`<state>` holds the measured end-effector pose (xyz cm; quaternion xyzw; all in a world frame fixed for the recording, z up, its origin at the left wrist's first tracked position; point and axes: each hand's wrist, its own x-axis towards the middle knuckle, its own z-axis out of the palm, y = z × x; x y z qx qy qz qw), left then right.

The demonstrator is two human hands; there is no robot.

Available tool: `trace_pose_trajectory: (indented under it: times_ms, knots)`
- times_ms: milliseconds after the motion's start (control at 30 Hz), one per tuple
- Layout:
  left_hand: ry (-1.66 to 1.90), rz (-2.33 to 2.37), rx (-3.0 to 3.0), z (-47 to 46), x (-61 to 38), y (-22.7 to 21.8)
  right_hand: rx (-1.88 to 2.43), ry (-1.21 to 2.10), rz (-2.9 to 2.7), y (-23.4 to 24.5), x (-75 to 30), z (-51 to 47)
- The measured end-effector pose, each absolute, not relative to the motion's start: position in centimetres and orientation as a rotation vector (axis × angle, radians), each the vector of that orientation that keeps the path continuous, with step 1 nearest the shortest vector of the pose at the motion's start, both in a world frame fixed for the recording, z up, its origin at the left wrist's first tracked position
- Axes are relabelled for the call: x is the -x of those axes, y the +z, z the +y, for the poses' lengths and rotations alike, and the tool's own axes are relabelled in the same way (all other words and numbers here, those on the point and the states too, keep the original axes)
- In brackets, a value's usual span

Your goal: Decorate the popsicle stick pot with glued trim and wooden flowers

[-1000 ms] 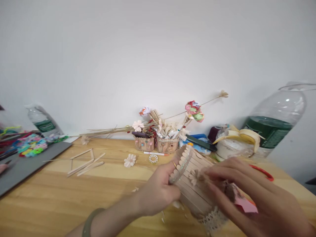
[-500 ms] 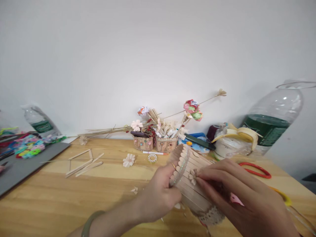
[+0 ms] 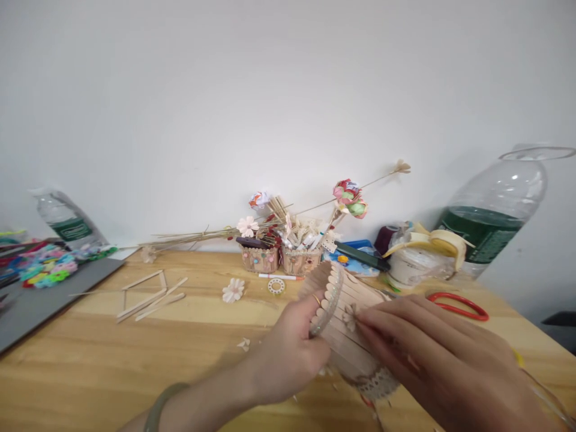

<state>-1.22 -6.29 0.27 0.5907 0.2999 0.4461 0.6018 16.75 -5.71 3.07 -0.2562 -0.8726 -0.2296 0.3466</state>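
Note:
My left hand [image 3: 299, 345] grips the rim of a tilted pot made of wooden craft sticks [image 3: 342, 354], thumb outside and other fingers reaching into its mouth. Glittery trim rings the scalloped rim, and a lace band [image 3: 380, 383] circles the other end. Against the pot's side, the thumb and fingertips of my right hand [image 3: 432, 342] pinch a small pale flower [image 3: 350, 317]. Whether the flower is fixed to the sticks cannot be told. A larger cream flower [image 3: 233, 290] lies on the table beyond my left hand.
Loose craft sticks [image 3: 150, 297] lie at left, near a grey board [image 3: 58, 306] with colourful pieces. Two decorated stick boxes [image 3: 301, 262] with flowers stand at the wall. Red-handled scissors [image 3: 458, 306], a banana peel [image 3: 425, 241] and a large bottle [image 3: 490, 210] are at right.
The pot has turned slightly in my hands, its lace end shifting a little left. My right hand keeps its pinch on the small flower. The whole view has shifted slightly.

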Motion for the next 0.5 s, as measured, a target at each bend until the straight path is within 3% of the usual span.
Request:
trace_pose_trajectory:
  times_ms: [233,500]
  knots:
    - [1.022,0.756,-1.344,-5.9,1.3,0.3,0.538,-0.962,-2.323,4.1,-16.0,-5.9]
    - [1.045,0.711,-1.303,-5.3,1.2,0.1,0.483,-0.978,-2.357,4.1,-16.3,-5.0]
